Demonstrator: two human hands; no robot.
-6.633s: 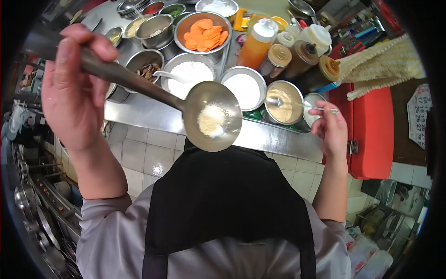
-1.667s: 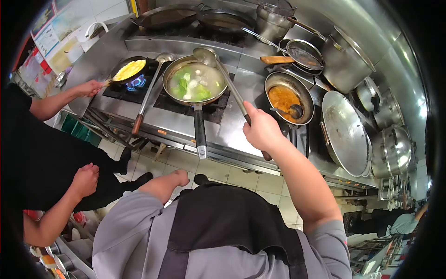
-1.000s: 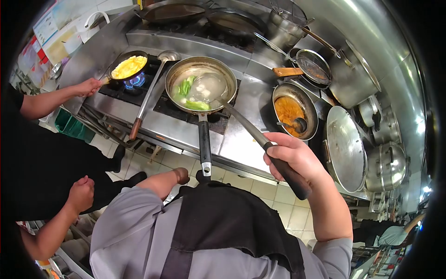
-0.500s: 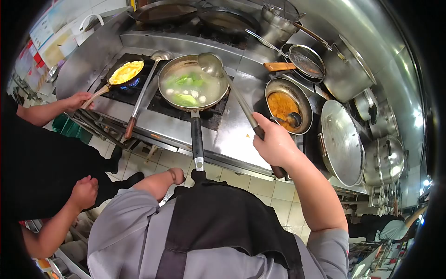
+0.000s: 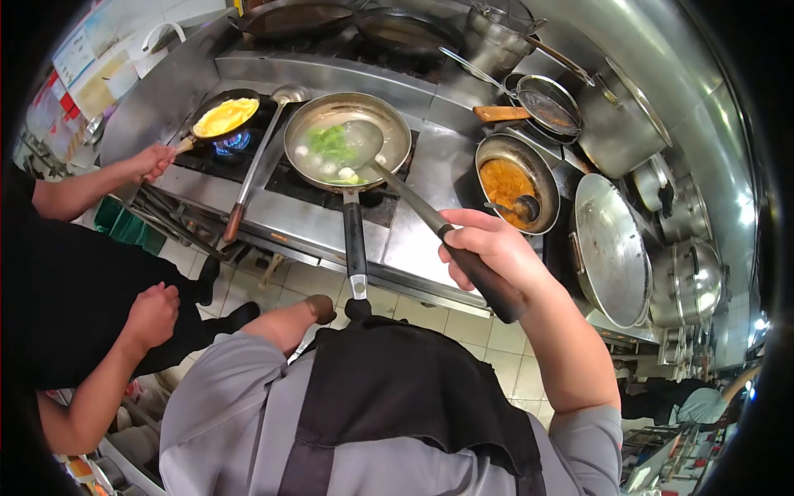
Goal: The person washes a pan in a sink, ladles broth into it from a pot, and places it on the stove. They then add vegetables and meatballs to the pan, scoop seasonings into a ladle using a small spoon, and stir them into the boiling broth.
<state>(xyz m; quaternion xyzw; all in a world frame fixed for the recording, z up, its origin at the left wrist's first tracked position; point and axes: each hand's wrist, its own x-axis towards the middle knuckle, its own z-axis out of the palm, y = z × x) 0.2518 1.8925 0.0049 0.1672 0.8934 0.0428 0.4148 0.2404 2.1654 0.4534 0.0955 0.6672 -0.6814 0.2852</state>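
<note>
My right hand (image 5: pixel 504 252) is wrapped round the dark grip of a long ladle (image 5: pixel 409 197). The ladle's bowl sits down in the pale broth of a frying pan (image 5: pixel 390 109), among green leaves (image 5: pixel 329 144) and small white round pieces. This pan rests on a burner, its black handle (image 5: pixel 354 240) pointing toward me and untouched by my right hand. Beside my apron, below that handle, only the edge of my left hand (image 5: pixel 321 309) shows; its fingers are hidden, so its grip cannot be seen.
A co-worker's hand (image 5: pixel 154 162) holds a small pan of yellow egg (image 5: pixel 225 117) over a blue flame. A second ladle (image 5: pixel 258 157) lies between the pans. To the right are a pan of orange sauce (image 5: pixel 506 183), a wide metal pan (image 5: pixel 610 248) and stacked pots.
The ladle's bowl has gone from the pan's upper right rim down into the broth, gathering the greens leftward. My right hand has shifted slightly. The co-worker's egg pan has tilted.
</note>
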